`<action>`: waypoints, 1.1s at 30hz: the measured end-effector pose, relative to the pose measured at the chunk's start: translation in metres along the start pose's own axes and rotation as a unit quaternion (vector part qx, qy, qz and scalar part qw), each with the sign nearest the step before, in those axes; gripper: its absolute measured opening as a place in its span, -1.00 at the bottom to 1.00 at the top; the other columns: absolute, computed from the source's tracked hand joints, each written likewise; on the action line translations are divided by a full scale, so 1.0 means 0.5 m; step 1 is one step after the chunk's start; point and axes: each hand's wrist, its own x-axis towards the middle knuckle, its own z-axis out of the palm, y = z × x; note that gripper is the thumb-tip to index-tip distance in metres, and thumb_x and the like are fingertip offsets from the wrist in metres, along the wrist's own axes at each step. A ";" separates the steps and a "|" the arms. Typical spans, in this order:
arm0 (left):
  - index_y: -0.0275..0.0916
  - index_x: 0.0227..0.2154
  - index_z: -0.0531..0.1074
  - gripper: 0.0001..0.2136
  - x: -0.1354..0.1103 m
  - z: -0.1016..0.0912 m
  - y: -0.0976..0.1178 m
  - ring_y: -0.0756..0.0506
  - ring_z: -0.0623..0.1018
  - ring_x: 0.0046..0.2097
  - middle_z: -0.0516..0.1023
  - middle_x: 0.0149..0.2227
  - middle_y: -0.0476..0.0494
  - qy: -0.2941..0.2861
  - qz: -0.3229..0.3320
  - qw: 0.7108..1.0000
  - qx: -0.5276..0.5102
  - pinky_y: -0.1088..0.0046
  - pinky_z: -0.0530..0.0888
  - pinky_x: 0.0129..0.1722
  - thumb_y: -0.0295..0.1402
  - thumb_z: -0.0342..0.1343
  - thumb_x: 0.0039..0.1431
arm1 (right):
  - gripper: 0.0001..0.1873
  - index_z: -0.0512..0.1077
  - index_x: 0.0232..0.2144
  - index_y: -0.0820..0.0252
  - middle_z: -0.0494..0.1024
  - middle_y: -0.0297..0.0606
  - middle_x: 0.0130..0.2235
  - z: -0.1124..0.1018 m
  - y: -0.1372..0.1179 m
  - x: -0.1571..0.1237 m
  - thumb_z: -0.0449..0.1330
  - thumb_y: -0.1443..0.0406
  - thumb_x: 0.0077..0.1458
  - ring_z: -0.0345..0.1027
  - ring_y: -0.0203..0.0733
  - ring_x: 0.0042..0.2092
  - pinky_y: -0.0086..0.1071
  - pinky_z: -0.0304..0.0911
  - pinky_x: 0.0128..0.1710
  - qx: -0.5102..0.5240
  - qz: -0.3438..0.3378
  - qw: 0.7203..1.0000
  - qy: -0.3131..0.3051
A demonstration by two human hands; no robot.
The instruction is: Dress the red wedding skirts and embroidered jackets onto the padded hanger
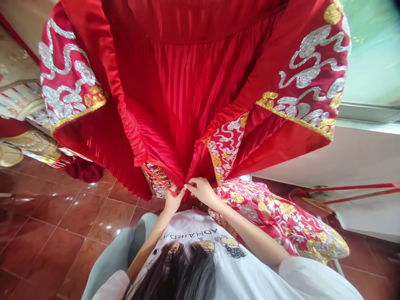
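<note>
A large red garment (pixel 187 79) with a pleated inside spreads out in front of me, its lower part drawn down into a V. Silver and gold embroidered panels (pixel 315 79) fold outward at its sides. At the bottom of the V, my left hand (pixel 173 200) pinches the edge of the red cloth. My right hand (pixel 201 191) meets it there, thumb and finger pinched together at the same edge. Anything tiny between the right fingertips is too small to make out. A thin red strap (pixel 159 180) runs down to my left hand.
An embroidered red and gold cloth (pixel 275 214) lies to the right of my right arm. Beaded costume pieces (pixel 28 141) stand at the left. A red strip (pixel 346 188) stretches along the white wall (pixel 368 166). Shiny red tiles (pixel 62 233) cover the floor.
</note>
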 end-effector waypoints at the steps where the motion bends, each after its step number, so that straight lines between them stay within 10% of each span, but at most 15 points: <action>1: -0.23 -0.51 0.45 -0.75 0.003 0.000 0.001 -0.11 0.57 -0.37 0.59 -0.44 -0.15 0.002 0.002 1.000 0.003 0.36 0.52 -0.25 -0.14 0.19 0.04 | -0.79 0.45 -0.52 0.25 0.56 -0.27 -0.52 0.001 0.000 0.000 0.13 0.34 0.14 0.45 -0.27 -0.45 -0.50 0.18 -0.40 0.000 0.002 1.000 0.002; 33: -0.22 -0.49 0.51 -0.73 0.017 -0.017 0.033 -0.18 0.58 -0.24 0.56 -0.52 -0.12 -0.022 0.072 0.995 0.060 0.24 0.51 -0.13 -0.12 0.14 0.11 | -0.86 0.48 -0.53 0.23 0.55 -0.24 -0.47 0.010 -0.003 -0.006 0.17 0.38 0.03 0.35 -0.25 -0.42 -0.40 0.12 -0.35 0.031 0.011 0.999 0.043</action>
